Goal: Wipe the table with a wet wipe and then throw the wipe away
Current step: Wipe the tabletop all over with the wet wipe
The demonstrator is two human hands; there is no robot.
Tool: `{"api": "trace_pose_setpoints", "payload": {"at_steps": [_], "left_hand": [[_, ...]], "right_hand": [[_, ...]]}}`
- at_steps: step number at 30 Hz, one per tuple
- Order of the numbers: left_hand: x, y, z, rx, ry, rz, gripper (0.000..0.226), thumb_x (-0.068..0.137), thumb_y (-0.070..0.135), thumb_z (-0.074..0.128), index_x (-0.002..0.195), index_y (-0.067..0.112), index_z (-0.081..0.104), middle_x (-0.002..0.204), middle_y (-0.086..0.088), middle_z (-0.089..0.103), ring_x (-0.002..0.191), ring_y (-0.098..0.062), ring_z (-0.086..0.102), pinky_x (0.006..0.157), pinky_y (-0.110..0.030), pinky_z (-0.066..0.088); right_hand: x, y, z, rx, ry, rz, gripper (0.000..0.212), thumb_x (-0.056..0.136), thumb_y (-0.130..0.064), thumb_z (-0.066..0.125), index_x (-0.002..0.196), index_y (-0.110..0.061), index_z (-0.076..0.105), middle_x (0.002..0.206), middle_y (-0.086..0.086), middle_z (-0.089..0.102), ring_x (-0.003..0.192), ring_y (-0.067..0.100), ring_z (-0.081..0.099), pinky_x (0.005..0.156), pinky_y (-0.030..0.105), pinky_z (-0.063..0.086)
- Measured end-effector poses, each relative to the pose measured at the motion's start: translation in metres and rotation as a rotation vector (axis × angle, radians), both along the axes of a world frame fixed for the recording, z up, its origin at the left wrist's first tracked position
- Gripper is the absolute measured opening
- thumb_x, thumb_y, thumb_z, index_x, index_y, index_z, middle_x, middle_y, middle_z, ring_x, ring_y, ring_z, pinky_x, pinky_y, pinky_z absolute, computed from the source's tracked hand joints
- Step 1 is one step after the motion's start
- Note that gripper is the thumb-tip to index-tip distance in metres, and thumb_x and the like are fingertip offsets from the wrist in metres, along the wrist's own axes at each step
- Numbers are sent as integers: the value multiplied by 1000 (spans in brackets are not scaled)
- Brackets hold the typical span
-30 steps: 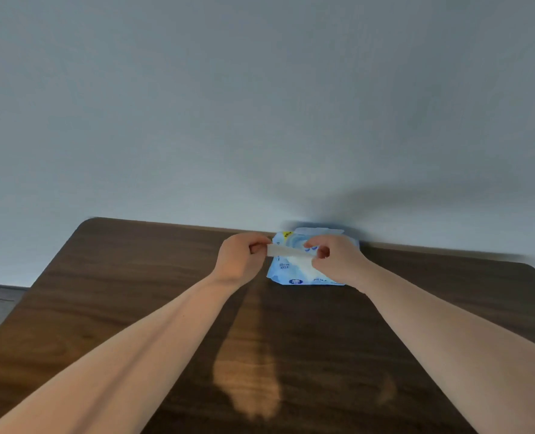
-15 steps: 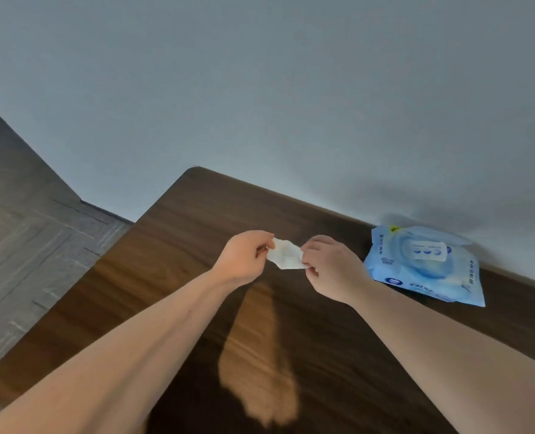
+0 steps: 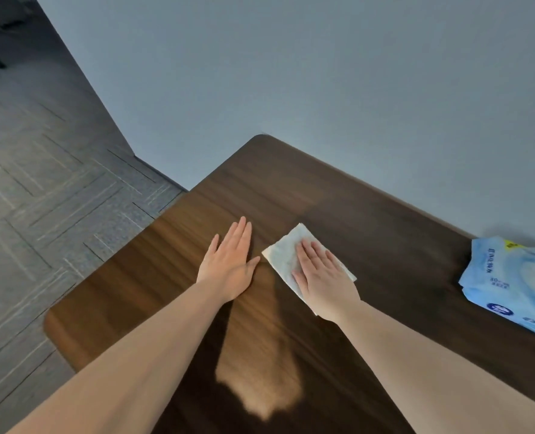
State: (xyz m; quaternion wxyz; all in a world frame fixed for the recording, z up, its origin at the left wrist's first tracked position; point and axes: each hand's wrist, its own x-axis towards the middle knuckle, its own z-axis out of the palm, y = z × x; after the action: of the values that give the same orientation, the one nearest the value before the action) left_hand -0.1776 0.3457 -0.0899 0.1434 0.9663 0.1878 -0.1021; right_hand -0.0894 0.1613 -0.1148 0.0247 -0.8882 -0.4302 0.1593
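Note:
A white wet wipe [image 3: 283, 252] lies spread flat on the dark wooden table [image 3: 376, 233], toward its left end. My right hand [image 3: 322, 277] rests palm down on the wipe with fingers extended, pressing it against the tabletop and covering its right half. My left hand [image 3: 228, 264] lies flat on the bare wood just left of the wipe, fingers extended and holding nothing. The thumb of my left hand nearly touches the wipe's left corner.
A light blue pack of wet wipes [image 3: 517, 280] lies at the right edge of view, against the grey wall [image 3: 322, 89]. The table's rounded left corners border grey patterned floor [image 3: 56, 198]. No bin is in view.
Both hands held the folded wipe in the air between them. Now the wipe is unfolded on the table under my right palm, and my left hand has let go and lies flat.

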Motion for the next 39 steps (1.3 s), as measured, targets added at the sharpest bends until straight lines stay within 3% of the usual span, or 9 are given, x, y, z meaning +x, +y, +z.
{"api": "trace_pose_setpoints", "payload": {"at_steps": [2,5,14,23,29,39], "left_hand": [[-22,18,-10,116,42,68,74,91,61,16,147,18,-7,158,1,-9,144,-16,-7,116,-40,-1],[-41,32,-19,119,70,117,85,83,71,8,148,18,-6,158,1,-8,144,-14,-9,116,-39,-3],[-43,36,-28,171,-31,124,87,80,75,1,147,20,-5,158,3,-6,143,-12,-9,116,-38,-6],[-42,39,-33,176,-53,126,86,81,74,4,147,21,-4,158,3,-5,144,-12,-8,118,-40,-2],[-40,41,-28,198,19,56,87,83,71,2,147,13,-4,158,-3,-5,144,-16,-6,117,-37,-1],[18,-70,-20,104,-44,-362,84,84,68,5,147,14,-3,158,0,-6,143,-11,-9,118,-34,-1]], "right_hand": [[1,24,-3,34,12,-71,73,85,-54,-15,149,-20,-10,160,4,-6,147,19,-8,117,32,-5],[6,61,-6,28,22,-72,59,98,-47,6,148,-23,-12,160,7,-10,147,22,-10,117,35,-6],[16,166,-14,105,-77,-86,63,96,-53,11,150,-22,1,160,10,0,147,27,-2,117,40,-3],[24,195,-15,74,-69,-76,61,95,-56,10,149,-31,-6,161,7,-4,147,27,-4,118,43,-4],[29,131,-10,50,20,-262,60,97,-53,8,149,-29,-7,160,4,-9,147,23,-8,118,41,-7],[8,-124,-1,-66,-41,-722,60,96,-50,7,149,-26,-8,161,6,-2,147,22,-1,120,37,-1]]}}
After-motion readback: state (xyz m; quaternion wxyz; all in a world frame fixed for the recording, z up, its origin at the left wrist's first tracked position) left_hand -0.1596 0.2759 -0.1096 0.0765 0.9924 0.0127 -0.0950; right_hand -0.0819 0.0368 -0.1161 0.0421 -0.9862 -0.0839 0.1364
